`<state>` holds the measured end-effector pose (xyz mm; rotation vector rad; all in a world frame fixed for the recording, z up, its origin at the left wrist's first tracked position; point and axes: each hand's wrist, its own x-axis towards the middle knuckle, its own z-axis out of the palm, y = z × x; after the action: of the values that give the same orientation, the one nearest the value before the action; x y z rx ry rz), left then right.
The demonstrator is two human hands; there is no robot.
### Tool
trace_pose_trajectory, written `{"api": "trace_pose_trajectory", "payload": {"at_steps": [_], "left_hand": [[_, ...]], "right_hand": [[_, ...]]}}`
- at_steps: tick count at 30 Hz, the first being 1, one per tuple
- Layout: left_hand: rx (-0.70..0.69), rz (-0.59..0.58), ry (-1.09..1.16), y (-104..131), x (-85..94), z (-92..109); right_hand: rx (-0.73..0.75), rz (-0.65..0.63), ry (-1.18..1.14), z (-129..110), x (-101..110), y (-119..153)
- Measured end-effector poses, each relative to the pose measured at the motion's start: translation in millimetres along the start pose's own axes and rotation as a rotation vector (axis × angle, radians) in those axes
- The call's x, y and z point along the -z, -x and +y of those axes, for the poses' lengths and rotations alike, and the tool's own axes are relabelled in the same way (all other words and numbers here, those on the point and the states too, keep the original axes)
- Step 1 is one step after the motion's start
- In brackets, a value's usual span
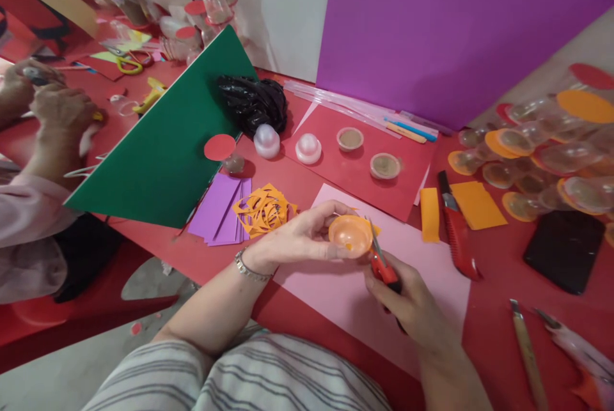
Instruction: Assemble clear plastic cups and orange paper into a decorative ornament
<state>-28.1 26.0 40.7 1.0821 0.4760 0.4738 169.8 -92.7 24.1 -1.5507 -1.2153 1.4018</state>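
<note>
Over a pink sheet (311,277) on the red table, my left hand (311,235) grips a small clear plastic cup (354,240) by its edge, with orange paper against it. My right hand (407,299) is closed round red-and-black scissors (384,270), whose blades stand at the right edge of the cup and paper. Left of the cup lie a pile of orange cut scraps (266,209) and a stack of purple paper strips (220,209). Two sand-filled cups (384,167) and an empty-looking clear cup (307,148) sit on a red sheet (326,123) farther back.
A green board (173,149) leans at the left, beside a black plastic bag (254,104). Another person's hands (62,104) are beyond it. At the right are a red comb (458,232), a black phone-like object (565,251), a wooden-handled tool (527,353) and stacked plastic cups (566,158).
</note>
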Motion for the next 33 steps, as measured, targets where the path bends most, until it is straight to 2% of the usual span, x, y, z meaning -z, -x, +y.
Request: {"api": "trace_pose_trajectory", "payload": {"at_steps": [4, 9, 13, 16, 20, 27, 33], "left_hand": [[-0.001, -0.036, 0.005, 0.5, -2.2, 3.2], [-0.018, -0.014, 0.025, -1.9, -0.8, -2.5], [0.002, 0.015, 0.142, -4.2, -7.0, -8.2], [0.000, 0.085, 0.238, -5.5, -14.2, -10.2], [-0.030, 0.149, 0.224, -8.4, -16.1, -11.8], [-0.022, 0.141, 0.207, -7.9, -13.5, -12.4], [0.052, 0.167, 0.208, -5.1, -15.6, -10.8]], "right_hand": [[0.018, -0.015, 0.002, -7.1, -1.2, -1.3], [0.003, 0.040, 0.002, 6.9, -2.0, -0.6], [-0.033, 0.084, -0.020, 13.1, -3.9, -0.8], [-0.039, 0.077, -0.027, 11.3, -4.8, -1.6], [-0.040, 0.067, -0.020, 10.6, -4.8, -2.7], [-0.088, 0.031, -0.065, 10.0, -3.5, -2.6], [-0.087, -0.020, -0.015, 7.9, 3.2, -1.0]]}}
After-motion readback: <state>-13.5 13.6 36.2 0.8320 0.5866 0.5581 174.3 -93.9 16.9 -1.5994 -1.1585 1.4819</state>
